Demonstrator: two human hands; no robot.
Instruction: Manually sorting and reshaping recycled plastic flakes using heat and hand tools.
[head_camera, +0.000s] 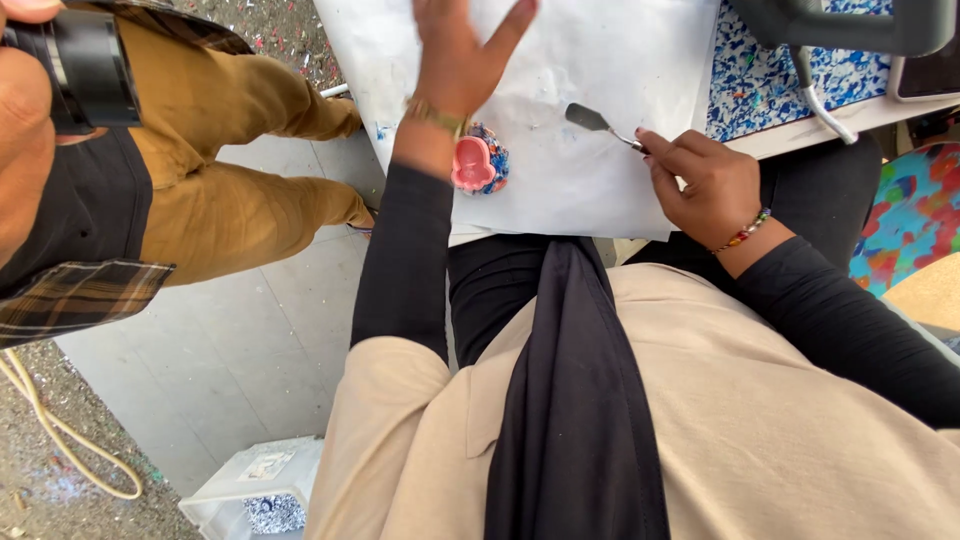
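Observation:
My left hand (462, 48) reaches out over a white paper sheet (600, 120) on the table, fingers spread, holding nothing. Just below its wrist lies a small pink mould (472, 163) on a blue-and-white speckled piece (496, 155). My right hand (705, 185) grips a small metal spatula (592, 119) by its handle, the flat blade pointing left over the paper, a short way right of the mould.
A person in tan trousers (230, 140) sits close on the left, holding a black camera (85, 65). A blue-and-white speckled board (770, 75) and a grey lamp arm (840, 30) lie at the upper right. A white crate (255, 490) stands on the concrete floor below.

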